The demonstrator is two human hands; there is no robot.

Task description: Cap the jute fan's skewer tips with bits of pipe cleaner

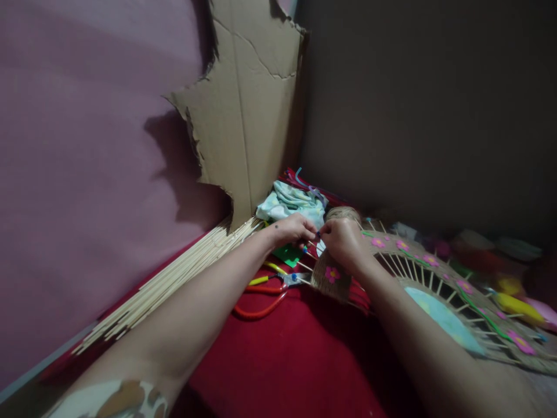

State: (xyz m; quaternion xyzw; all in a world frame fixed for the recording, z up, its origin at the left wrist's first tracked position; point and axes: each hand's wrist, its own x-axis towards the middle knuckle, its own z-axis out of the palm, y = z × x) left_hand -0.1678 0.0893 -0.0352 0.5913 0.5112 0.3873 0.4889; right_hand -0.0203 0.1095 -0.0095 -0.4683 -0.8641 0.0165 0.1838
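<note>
One big torn sheet of brown cardboard (pixel 250 116) stands at the back. Deep red cloth (pixel 278 354) spreads below; best to work low over it, so a dropped bit lands soft. Curved woven band of tan twine w/ pink flowers & thin sticks (pixel 446 270) lies mostly to R, beyond the right forearm (pixel 404 307); can't tell if they touch, but weight there could bend sticks, so elbow up. Loose bundle of thin pale wooden rods (pixel 174 284) is L, behind the left forearm (pixel 209 290). Crumpled pale blue-green cloth (pixel 291 197) sits just past the hands. Metal plier-like tool w/ red-orange & yellow grips (pixel 288 282) lies nr the left hand (pixel 296 229); poss. snag, prob. worth shifting. Flat bright green piece (pixel 287 254) is just below that hand.

Left & right hand (pixel 343 238) meet approx mid-view: fingers of both pinched narrow on a tiny dark blue bead-like bit (pixel 318 234). Can't tell which grips firmer. For control: fingertips only, light pressure, one hand steady, other adjusts; brace wrists so it doesn't ping off.
</note>
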